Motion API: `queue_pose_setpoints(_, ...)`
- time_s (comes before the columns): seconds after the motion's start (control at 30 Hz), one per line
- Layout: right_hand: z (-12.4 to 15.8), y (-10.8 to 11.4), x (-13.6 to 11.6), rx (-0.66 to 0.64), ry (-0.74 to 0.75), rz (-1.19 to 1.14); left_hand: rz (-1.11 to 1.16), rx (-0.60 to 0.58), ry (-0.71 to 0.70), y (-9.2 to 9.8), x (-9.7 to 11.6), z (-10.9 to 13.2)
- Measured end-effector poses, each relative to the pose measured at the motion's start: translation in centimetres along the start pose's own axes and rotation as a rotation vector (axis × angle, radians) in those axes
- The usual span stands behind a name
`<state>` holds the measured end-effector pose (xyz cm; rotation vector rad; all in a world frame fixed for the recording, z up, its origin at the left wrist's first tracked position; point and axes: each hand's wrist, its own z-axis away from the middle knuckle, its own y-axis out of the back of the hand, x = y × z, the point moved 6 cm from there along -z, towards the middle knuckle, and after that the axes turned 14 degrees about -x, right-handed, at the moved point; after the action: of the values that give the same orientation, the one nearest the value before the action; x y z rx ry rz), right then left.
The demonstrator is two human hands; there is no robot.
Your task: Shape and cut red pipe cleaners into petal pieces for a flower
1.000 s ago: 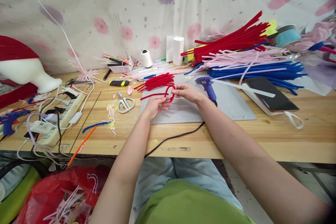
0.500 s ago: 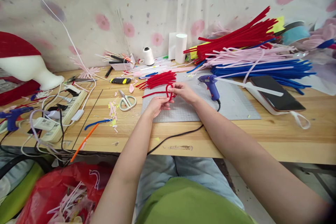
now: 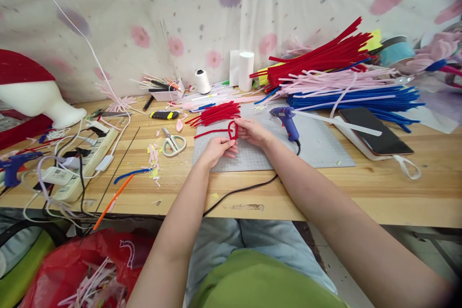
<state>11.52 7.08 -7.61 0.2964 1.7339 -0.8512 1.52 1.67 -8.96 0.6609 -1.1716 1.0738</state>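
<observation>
A red pipe cleaner (image 3: pixel 212 133), bent into a small loop at one end, is held between both hands over the grey cutting mat (image 3: pixel 317 149). My left hand (image 3: pixel 221 150) pinches the loop's lower part, and the straight tail sticks out to the left. On the loop's upper right side, the fingertips of my right hand (image 3: pixel 251 132) are closed. Just behind the hands lies a bunch of short red pipe cleaners (image 3: pixel 221 112). A blue glue gun (image 3: pixel 287 120) with a long glue stick rests on the mat to the right.
Scissors (image 3: pixel 173 143) and a utility knife (image 3: pixel 164 115) lie left of the mat. Long red, pink and blue pipe cleaners (image 3: pixel 353 98) pile up at the back right, near a phone (image 3: pixel 377 130). A power strip (image 3: pixel 86 166) with tangled cords stands at left.
Both hands stay on the red pipe cleaner; my right fingers have shifted slightly up the loop, which now looks wider. The whole view has tilted a little.
</observation>
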Motion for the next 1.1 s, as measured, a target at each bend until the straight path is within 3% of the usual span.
queue_pose_setpoints(0.27, -0.6, 1.3, 0.9, 0.205, 0.032, -0.222, -0.339, 0.122, -0.094, -0.2, 0.0, -1.3)
queue_pose_setpoints(0.4, -0.6, 1.5, 0.7, 0.241, 0.054, -0.204, -0.457, 0.14, -0.115, -0.7, 0.0, -1.7)
queue_pose_setpoints(0.67, -0.4, 1.8, 0.0, 0.18, 0.029, 0.076, -0.072, 0.139, -0.077, -0.4, 0.0, -0.7)
queue_pose_setpoints(0.83, -0.5, 0.1, 0.4, -0.011, 0.016, -0.014, -0.029, 0.084, -0.061, -0.5, 0.3, -0.4)
queue_pose_setpoints(1.1, -0.7, 0.1, 1.4, 0.008, -0.034, -0.229, -0.076, 0.024, -0.028, -0.9, 0.1, -0.6)
